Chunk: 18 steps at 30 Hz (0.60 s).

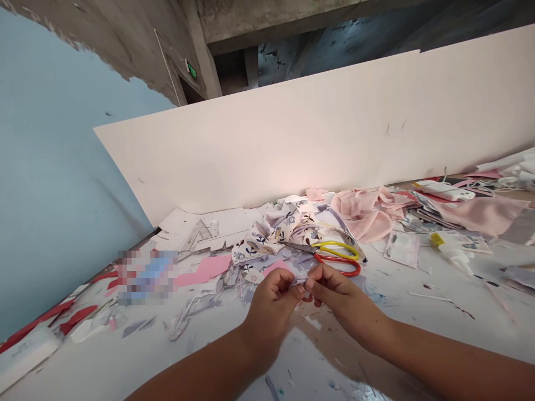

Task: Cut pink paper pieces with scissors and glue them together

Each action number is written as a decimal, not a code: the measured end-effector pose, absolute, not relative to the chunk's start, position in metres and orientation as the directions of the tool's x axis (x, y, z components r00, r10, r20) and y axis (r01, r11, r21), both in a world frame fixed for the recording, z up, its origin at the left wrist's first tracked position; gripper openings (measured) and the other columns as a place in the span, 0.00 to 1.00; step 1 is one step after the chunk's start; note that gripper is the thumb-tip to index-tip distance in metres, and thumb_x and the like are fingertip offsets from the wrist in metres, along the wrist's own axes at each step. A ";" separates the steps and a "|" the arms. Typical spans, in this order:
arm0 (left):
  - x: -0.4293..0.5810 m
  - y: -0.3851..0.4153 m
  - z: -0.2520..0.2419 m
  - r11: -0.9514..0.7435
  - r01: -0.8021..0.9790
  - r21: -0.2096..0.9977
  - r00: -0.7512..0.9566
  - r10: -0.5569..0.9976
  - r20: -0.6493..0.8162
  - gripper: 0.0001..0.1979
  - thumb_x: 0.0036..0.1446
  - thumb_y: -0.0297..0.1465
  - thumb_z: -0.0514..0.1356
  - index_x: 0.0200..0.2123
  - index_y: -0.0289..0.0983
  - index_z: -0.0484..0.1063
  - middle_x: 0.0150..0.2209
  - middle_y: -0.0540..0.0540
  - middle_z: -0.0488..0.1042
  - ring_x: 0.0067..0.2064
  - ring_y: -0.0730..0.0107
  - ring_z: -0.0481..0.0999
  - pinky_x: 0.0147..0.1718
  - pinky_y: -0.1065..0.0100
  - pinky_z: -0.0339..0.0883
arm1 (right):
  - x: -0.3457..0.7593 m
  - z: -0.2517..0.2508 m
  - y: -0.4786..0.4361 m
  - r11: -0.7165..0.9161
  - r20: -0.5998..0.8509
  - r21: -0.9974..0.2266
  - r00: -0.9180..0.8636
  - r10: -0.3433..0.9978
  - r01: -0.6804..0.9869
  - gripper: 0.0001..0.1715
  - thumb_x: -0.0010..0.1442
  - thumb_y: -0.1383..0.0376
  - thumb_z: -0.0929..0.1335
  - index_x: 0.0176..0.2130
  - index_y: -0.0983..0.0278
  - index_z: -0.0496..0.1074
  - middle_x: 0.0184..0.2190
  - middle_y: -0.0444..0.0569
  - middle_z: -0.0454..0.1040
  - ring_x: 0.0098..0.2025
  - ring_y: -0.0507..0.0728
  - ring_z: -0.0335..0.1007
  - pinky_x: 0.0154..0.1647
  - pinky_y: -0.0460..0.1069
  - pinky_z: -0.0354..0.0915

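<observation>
Left hand (271,312) and right hand (343,295) together near the front of the worktop (418,317), knuckles close, both clamped on one thin pale strip (301,281) held just above the surface. Fingertips (311,274) of the right hand pinched at one end of the strip, fingers of the left hand at the other. Strip's material too small to tell. By the look of the grip, a small, close bit of handwork in progress, with both hands busy on the same piece.

Just beyond the hands, scissors (330,250) with yellow and red handle loops, blades pointing left and lying against a crumpled floral cloth (267,236) printed with dark leaves on cream. Farther right, a heap of pink cloth (368,214), then a flatter pale pink piece (480,214) over stacked packets. A glue bottle (451,253) with a yellow cap lying on its side at the right. To the left, a pink paper scrap (204,270), a clear set square (200,234), red strips (54,317), and a pixelated patch (146,277) hiding whatever lies there.

Worktop surface white and blotched with stains, littered with offcuts. Along its far edge, a long white board (267,128) propped upright. Left of that, a pale blue wall (54,184). Overhead, rough concrete (104,39) and a green exit sign (192,71) above a dark doorway.
</observation>
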State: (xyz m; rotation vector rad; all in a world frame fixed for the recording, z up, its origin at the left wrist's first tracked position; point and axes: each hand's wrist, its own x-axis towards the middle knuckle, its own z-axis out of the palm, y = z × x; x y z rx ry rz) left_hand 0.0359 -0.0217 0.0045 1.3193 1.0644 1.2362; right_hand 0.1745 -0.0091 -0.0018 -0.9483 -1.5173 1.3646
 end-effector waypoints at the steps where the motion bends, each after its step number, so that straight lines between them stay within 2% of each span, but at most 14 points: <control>1: 0.036 -0.022 0.005 -0.115 -0.039 0.993 0.098 0.988 0.118 0.10 0.47 0.33 0.59 0.23 0.36 0.60 0.20 0.55 0.62 0.25 0.77 0.66 0.26 0.74 0.57 | 0.175 -0.001 -0.009 0.135 0.118 -0.990 -0.348 0.930 0.026 0.13 0.54 0.56 0.62 0.27 0.62 0.61 0.23 0.42 0.67 0.28 0.50 0.59 0.30 0.46 0.56; 4: 0.033 -0.021 0.005 -0.092 -0.048 0.995 0.120 0.988 0.097 0.10 0.45 0.33 0.60 0.23 0.35 0.61 0.20 0.54 0.65 0.27 0.74 0.70 0.27 0.73 0.60 | 0.183 0.006 -0.003 0.248 0.173 -0.957 -0.392 0.904 0.151 0.13 0.56 0.56 0.60 0.28 0.62 0.61 0.25 0.43 0.67 0.29 0.51 0.61 0.31 0.47 0.57; 6: 0.029 -0.020 0.005 -0.053 -0.057 0.997 0.111 0.992 0.059 0.10 0.46 0.34 0.59 0.24 0.36 0.61 0.21 0.53 0.67 0.27 0.73 0.70 0.24 0.73 0.60 | 0.193 0.013 0.009 0.354 0.217 -0.878 -0.392 0.894 0.323 0.13 0.56 0.56 0.59 0.31 0.62 0.63 0.28 0.45 0.68 0.32 0.53 0.63 0.32 0.48 0.59; 7: 0.028 -0.019 0.005 -0.039 -0.062 0.997 0.104 0.994 0.046 0.09 0.47 0.35 0.59 0.24 0.36 0.61 0.22 0.52 0.68 0.28 0.72 0.70 0.23 0.73 0.60 | 0.200 0.016 0.017 0.399 0.256 -0.799 -0.345 0.903 0.450 0.13 0.56 0.56 0.59 0.34 0.62 0.64 0.31 0.47 0.68 0.34 0.54 0.64 0.34 0.48 0.59; 9: 0.024 -0.017 0.005 -0.042 -0.064 0.997 0.096 0.994 0.048 0.09 0.47 0.35 0.58 0.26 0.36 0.62 0.24 0.50 0.70 0.29 0.72 0.71 0.23 0.73 0.61 | 0.213 0.020 0.034 0.471 0.308 -0.517 -0.357 0.882 0.715 0.13 0.55 0.60 0.60 0.38 0.63 0.65 0.38 0.51 0.68 0.42 0.58 0.62 0.40 0.50 0.57; 11: 0.022 -0.016 0.005 -0.071 -0.066 0.995 0.094 0.993 0.078 0.09 0.47 0.35 0.58 0.26 0.36 0.63 0.24 0.49 0.71 0.29 0.72 0.71 0.27 0.72 0.63 | 0.224 0.018 0.051 0.378 0.221 -0.250 -0.327 0.919 0.892 0.13 0.54 0.65 0.60 0.40 0.64 0.66 0.40 0.55 0.68 0.44 0.60 0.61 0.41 0.51 0.56; 15: 0.019 -0.014 0.004 -0.101 -0.120 0.988 0.098 0.989 0.113 0.08 0.47 0.34 0.59 0.26 0.36 0.63 0.25 0.50 0.71 0.29 0.74 0.72 0.33 0.70 0.63 | 0.231 0.012 0.072 0.333 0.118 -0.160 -0.317 0.941 0.929 0.08 0.48 0.68 0.62 0.30 0.65 0.69 0.31 0.56 0.70 0.40 0.64 0.62 0.33 0.52 0.57; 18: 0.018 -0.013 0.005 -0.100 -0.130 0.986 0.090 0.990 0.112 0.07 0.48 0.33 0.59 0.27 0.36 0.64 0.24 0.51 0.70 0.29 0.75 0.71 0.33 0.71 0.63 | 0.228 0.012 0.078 0.344 0.092 -0.122 -0.335 0.938 0.931 0.03 0.44 0.68 0.64 0.24 0.64 0.68 0.26 0.55 0.70 0.40 0.66 0.62 0.33 0.53 0.56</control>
